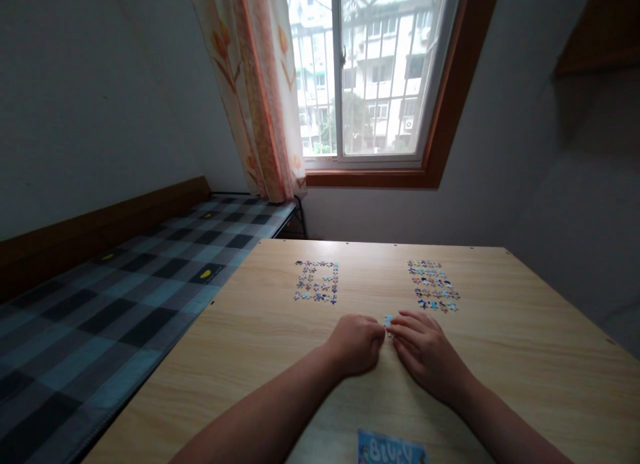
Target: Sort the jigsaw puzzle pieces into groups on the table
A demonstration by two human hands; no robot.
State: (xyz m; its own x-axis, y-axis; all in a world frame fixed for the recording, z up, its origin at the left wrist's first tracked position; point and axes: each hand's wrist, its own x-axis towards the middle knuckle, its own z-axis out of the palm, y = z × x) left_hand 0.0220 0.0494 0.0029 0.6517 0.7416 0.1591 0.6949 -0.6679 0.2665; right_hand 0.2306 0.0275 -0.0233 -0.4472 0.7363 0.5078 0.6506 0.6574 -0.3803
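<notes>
Light blue jigsaw puzzle pieces [389, 321] lie at the middle of the table, between my two hands and partly covered by the fingers. My left hand [356, 344] is closed, its fingers curled and the fingertips against the left side of these pieces. From the right, my right hand [425, 347] reaches them with its longer fingers, the thumb held lower and close by. Its fingertips grip at the pieces' edge. Exactly how many pieces are there is hidden.
Beyond my hands, a rectangular puzzle frame [337, 284] stands left, with some pieces inside it. Several rows of loose pieces [433, 282] lie to the right. A blue "Bluey" packet [393, 449] lies near me on the wooden table [225, 364]. A checked bed [125, 304] adjoins at left.
</notes>
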